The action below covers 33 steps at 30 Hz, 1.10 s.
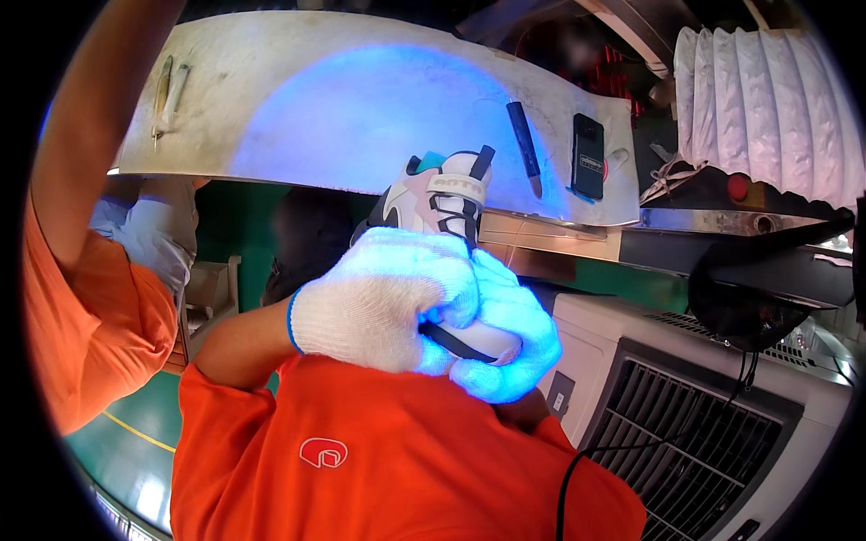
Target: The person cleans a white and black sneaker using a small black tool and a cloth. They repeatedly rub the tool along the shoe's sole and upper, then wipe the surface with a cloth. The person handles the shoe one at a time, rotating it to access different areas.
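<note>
Close to my chest, a white, grey and black sneaker is gripped between my two gloved hands, its strap and heel loop pointing away from me and its pale toe nearest me. My left hand, in a white knit glove with a blue cuff edge, is closed over the shoe's left side and middle. Wrapped round the toe end from the right is my right hand, also gloved. Blue light falls on both gloves. They cover much of the shoe's middle.
Beyond the shoe, a pale worktable carries a dark-handled brush-like tool, a black phone and two slim tools. A white ribbed duct and a grilled machine stand right. Another person's orange sleeve is left.
</note>
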Each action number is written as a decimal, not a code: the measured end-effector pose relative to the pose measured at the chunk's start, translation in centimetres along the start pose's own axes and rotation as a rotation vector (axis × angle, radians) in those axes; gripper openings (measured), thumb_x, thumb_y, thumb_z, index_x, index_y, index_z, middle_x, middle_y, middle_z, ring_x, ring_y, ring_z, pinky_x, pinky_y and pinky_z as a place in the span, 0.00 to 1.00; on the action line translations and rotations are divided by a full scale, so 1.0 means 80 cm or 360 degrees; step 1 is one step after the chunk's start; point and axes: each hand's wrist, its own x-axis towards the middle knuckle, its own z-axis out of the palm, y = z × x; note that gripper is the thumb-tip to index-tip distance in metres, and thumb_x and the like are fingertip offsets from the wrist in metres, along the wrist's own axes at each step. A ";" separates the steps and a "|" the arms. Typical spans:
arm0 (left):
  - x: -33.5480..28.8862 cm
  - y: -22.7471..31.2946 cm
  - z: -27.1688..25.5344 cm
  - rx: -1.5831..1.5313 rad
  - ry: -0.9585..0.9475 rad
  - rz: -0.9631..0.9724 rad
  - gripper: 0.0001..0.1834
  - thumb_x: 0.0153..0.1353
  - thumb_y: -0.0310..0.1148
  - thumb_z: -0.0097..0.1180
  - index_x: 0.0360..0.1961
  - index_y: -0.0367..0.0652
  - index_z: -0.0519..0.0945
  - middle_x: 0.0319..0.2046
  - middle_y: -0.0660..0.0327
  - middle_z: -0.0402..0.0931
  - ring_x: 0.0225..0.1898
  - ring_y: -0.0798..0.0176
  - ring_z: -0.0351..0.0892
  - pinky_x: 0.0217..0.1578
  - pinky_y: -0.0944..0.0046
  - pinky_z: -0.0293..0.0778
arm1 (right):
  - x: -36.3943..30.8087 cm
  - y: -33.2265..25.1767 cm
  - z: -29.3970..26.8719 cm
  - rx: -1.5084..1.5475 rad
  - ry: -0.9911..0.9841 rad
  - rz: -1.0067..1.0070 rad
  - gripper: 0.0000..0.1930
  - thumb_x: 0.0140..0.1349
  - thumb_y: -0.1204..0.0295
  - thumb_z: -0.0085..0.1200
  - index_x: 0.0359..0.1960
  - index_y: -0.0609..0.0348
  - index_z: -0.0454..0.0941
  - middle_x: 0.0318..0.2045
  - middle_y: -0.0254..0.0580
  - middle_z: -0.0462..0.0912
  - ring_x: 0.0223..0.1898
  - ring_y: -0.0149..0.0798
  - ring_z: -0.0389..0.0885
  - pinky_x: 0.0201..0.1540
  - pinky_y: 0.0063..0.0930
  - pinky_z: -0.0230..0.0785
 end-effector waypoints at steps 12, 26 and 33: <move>0.013 -0.009 -0.015 -0.0140 0.0065 0.0062 0.25 0.46 0.39 0.88 0.37 0.46 0.82 0.34 0.54 0.83 0.34 0.46 0.88 0.36 0.53 0.84 | 0.058 -0.043 -0.027 0.0010 -0.0394 0.0578 0.31 0.50 0.72 0.85 0.55 0.65 0.82 0.64 0.64 0.85 0.61 0.58 0.89 0.64 0.51 0.82; -0.089 -0.043 -0.005 0.0021 0.0672 -0.0560 0.45 0.38 0.41 0.93 0.57 0.38 0.80 0.54 0.47 0.80 0.53 0.44 0.86 0.51 0.52 0.85 | 0.083 -0.040 -0.024 -0.0086 -0.0560 0.0715 0.41 0.56 0.73 0.84 0.68 0.71 0.73 0.69 0.81 0.78 0.74 0.70 0.78 0.76 0.65 0.73; -0.056 -0.041 -0.034 0.0046 0.0393 -0.0273 0.29 0.41 0.41 0.88 0.34 0.45 0.77 0.32 0.56 0.73 0.31 0.48 0.74 0.32 0.52 0.70 | 0.078 -0.052 -0.002 -0.0009 -0.0361 0.0940 0.40 0.51 0.73 0.89 0.66 0.66 0.79 0.66 0.70 0.84 0.76 0.66 0.77 0.79 0.62 0.68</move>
